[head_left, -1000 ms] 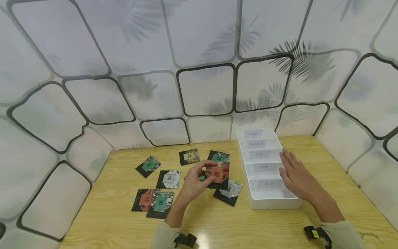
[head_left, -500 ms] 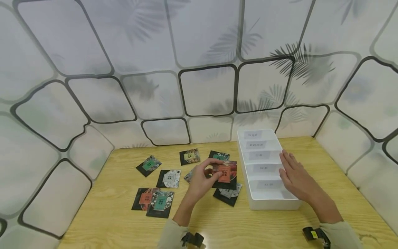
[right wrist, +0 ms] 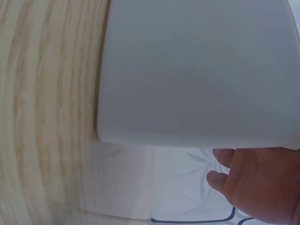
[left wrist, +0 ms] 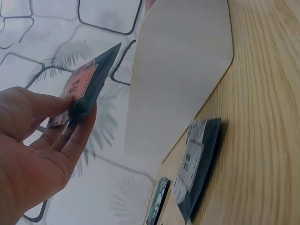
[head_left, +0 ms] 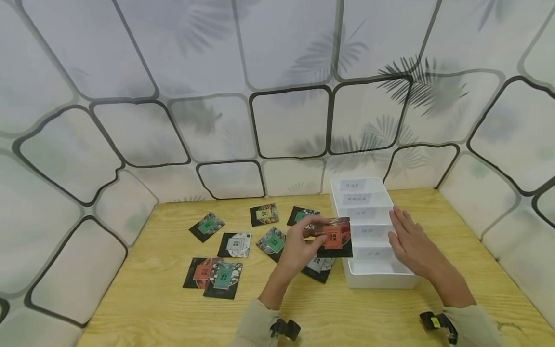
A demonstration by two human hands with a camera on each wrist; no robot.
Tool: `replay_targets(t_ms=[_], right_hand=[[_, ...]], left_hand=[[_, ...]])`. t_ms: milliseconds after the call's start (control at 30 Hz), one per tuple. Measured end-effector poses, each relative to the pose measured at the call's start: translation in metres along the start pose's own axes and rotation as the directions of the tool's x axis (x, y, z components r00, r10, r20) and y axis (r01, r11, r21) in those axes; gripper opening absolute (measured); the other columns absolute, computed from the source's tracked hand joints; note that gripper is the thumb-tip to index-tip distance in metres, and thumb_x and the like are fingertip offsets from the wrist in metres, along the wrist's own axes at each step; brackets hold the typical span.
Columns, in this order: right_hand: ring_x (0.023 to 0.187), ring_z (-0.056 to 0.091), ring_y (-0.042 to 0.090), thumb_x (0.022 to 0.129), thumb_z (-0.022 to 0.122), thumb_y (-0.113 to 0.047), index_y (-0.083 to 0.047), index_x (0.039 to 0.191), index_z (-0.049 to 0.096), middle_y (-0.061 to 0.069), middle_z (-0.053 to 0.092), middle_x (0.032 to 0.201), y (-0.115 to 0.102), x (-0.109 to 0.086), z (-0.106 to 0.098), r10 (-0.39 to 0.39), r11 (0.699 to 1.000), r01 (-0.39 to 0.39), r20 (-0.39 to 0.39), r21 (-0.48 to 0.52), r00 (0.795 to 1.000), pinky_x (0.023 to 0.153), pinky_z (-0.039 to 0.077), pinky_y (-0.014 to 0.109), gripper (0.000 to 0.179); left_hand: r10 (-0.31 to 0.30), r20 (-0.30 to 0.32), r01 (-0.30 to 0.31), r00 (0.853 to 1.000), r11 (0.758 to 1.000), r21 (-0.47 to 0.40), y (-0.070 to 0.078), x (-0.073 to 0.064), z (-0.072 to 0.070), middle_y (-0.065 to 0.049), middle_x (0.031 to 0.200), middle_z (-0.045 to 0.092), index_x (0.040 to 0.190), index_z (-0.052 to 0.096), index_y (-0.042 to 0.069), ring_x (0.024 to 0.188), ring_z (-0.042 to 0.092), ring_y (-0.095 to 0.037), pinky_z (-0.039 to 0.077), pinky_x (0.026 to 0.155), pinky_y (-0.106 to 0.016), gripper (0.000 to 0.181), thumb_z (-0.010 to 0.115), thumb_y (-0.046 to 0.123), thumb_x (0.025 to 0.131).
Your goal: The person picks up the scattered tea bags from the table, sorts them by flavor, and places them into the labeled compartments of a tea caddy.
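Observation:
My left hand (head_left: 298, 250) pinches a black tea sachet with a red label (head_left: 339, 237) between thumb and fingers. In the head view it overlaps the left edge of the white divided box (head_left: 381, 281); the left wrist view shows the sachet (left wrist: 91, 84) tilted in the air, left of the box wall (left wrist: 180, 70). My right hand (head_left: 417, 248) rests along the box's right rim with straight fingers. Only part of that hand (right wrist: 265, 185) shows past the box wall in the right wrist view. A white-label sachet (head_left: 320, 271) lies partly hidden below the held one.
Several more sachets lie left of the box, among them a yellow-label one (head_left: 264, 214), a green-label one (head_left: 207, 225) and an overlapping pair (head_left: 222, 280). The box has several compartments with paper labels (head_left: 367, 231). A patterned cloth wall (head_left: 286, 125) encloses the wooden table.
My left hand has carried the red-label sachet right, to the box's left edge, uncovering a green-label sachet on the table. My right hand has stayed on the box rim.

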State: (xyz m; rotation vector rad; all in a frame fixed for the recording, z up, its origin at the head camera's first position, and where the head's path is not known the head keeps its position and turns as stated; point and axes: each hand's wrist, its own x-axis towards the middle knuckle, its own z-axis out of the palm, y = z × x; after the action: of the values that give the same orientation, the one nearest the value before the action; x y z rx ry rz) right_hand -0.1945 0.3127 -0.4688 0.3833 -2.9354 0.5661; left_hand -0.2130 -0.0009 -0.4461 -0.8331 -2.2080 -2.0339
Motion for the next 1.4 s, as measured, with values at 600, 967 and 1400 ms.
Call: replay_targets(t_ms=[600, 967, 1400], right_hand=[[0.153, 0.010, 0.048, 0.112, 0.030, -0.029, 0.008, 0.160, 0.015, 0.028, 0.012, 0.167, 0.004, 0.001, 0.004, -0.001, 0.999, 0.000, -0.016, -0.053, 1.000, 0.114, 0.017, 0.071, 0.062], [0.154, 0.007, 0.046, 0.112, 0.032, -0.028, 0.009, 0.160, 0.015, 0.028, 0.010, 0.167, 0.003, 0.000, 0.003, -0.003, 0.999, 0.003, -0.003, -0.033, 1.000, 0.114, 0.019, 0.071, 0.063], [0.153, 0.010, 0.048, 0.111, 0.034, -0.026, 0.010, 0.159, 0.017, 0.029, 0.012, 0.166, 0.001, 0.001, 0.001, 0.007, 0.999, -0.007, 0.000, -0.036, 1.000, 0.113, 0.020, 0.071, 0.062]], left_hand=[[0.046, 0.027, -0.047, 0.999, 0.999, 0.022, 0.005, 0.015, 0.045, -0.011, 0.116, 0.068, 0.118, 0.068, 0.005, 0.096, 0.072, -0.024, 0.058, 0.068, -0.022, 0.032, 0.074, -0.009, 0.089], [0.106, -0.019, -0.104, 0.994, 0.993, 0.057, -0.006, 0.014, 0.069, -0.007, 0.110, 0.071, 0.114, 0.069, 0.007, 0.091, 0.070, -0.010, 0.058, 0.071, -0.021, 0.032, 0.076, -0.010, 0.087], [0.159, 0.044, -0.165, 0.986, 0.964, 0.209, -0.013, 0.000, 0.071, -0.003, 0.109, 0.070, 0.112, 0.068, 0.008, 0.095, 0.066, -0.002, 0.055, 0.075, -0.016, 0.032, 0.078, -0.009, 0.086]])
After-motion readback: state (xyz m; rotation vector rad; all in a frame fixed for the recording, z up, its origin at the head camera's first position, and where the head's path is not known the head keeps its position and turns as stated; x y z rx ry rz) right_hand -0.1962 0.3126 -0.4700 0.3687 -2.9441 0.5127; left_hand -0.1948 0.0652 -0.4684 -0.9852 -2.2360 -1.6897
